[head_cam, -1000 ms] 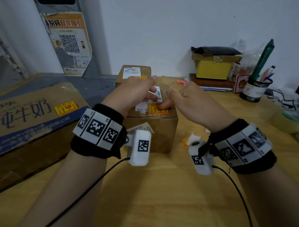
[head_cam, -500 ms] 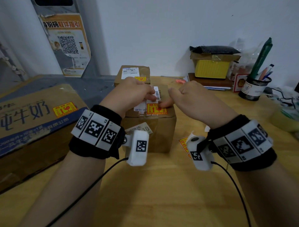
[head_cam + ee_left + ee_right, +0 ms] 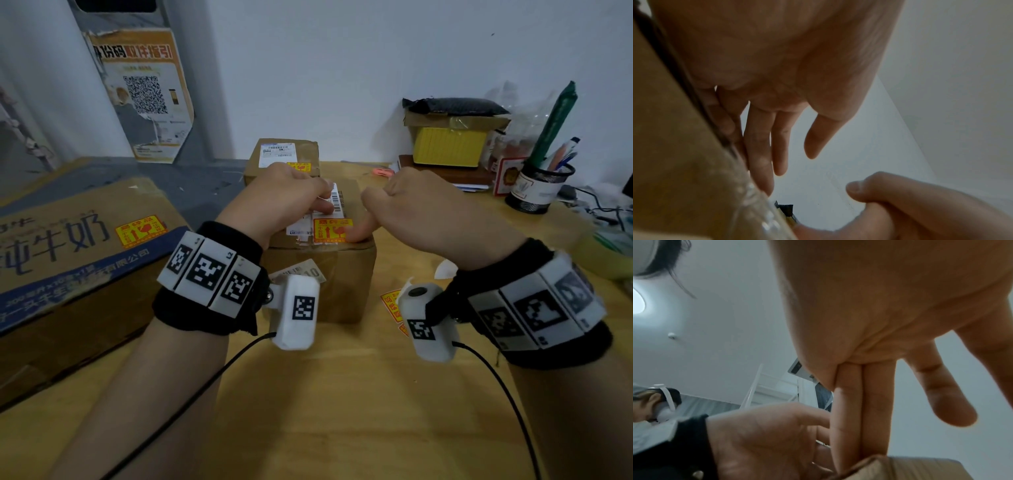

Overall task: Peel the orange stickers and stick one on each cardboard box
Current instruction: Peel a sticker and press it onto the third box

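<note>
Head view shows three cardboard boxes, each bearing an orange sticker: the big box point(image 3: 68, 260) at left, the far box point(image 3: 284, 156) at centre top, the near box point(image 3: 322, 274) at centre; right hand point(image 3: 428, 219) thumb presses its sticker point(image 3: 330, 230) flat, other fingers curled; left hand point(image 3: 277, 202) rests relaxed fingers on the box top; spare stickers point(image 3: 390, 303) lie lower right; the job looks nearly done.

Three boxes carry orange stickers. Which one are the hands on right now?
The small middle box at the table's near side. Both hands press on its top; the big printed carton and the small rear box go untouched.
</note>
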`<state>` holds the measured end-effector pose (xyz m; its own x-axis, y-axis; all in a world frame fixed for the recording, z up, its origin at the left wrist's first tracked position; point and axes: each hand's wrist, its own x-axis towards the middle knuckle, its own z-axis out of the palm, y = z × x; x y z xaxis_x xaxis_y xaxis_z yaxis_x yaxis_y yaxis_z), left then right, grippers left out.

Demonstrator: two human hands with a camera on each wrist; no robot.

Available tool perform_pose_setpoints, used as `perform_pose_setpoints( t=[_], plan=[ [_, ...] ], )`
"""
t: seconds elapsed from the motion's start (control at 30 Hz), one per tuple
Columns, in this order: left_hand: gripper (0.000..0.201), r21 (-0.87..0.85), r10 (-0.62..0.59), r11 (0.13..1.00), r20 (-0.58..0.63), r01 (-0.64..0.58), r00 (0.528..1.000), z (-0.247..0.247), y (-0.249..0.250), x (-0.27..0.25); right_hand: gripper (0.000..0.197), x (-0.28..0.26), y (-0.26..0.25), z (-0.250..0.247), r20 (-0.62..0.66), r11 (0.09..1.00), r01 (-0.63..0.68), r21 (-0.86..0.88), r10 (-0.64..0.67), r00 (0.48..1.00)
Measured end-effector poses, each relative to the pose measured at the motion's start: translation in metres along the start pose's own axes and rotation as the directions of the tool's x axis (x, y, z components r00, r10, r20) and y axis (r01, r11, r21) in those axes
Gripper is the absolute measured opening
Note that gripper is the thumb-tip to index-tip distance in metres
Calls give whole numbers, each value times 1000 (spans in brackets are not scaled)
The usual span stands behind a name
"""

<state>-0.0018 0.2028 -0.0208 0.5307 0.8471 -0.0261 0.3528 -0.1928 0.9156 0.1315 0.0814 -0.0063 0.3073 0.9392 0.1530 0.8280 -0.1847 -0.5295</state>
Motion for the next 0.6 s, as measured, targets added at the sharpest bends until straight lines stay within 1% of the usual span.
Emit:
perform_pose_setpoints(
  t=[0.2, 0.3, 0.37, 0.43, 0.47, 0.53, 0.6],
  plan=[
    [23, 16, 4, 1000, -2, -4, 1000, 1, 1, -1, 48, -1, 6, 5, -44, 999, -23, -39, 22, 999],
    [18, 12, 23, 1000, -5, -23, 1000, -1, 2, -8, 46, -4, 5, 1, -60, 1000, -24, 8, 24, 998],
    [14, 33, 65, 997, -54, -63, 996, -3, 1, -14, 35, -7, 9, 3, -125, 999, -10, 36, 14, 992],
    [26, 65, 77, 995, -98, -71, 992, -7, -3, -20, 19, -9, 15, 8, -186, 999, -24, 41, 31, 982],
    [31, 84, 68, 995, -113, -58, 991, -10, -6, -24, 20, -10, 16, 10, -170, 997, -66, 50, 73, 983],
    [36, 103, 12, 995, -131, 2, 991, -14, -13, -32, 29, -13, 17, 14, -45, 974, -188, 122, 195, 980],
    [47, 34, -78, 996, -106, 82, 991, -13, -19, -39, 25, -19, 14, 18, 81, 939, -279, 199, 268, 960]
  ],
)
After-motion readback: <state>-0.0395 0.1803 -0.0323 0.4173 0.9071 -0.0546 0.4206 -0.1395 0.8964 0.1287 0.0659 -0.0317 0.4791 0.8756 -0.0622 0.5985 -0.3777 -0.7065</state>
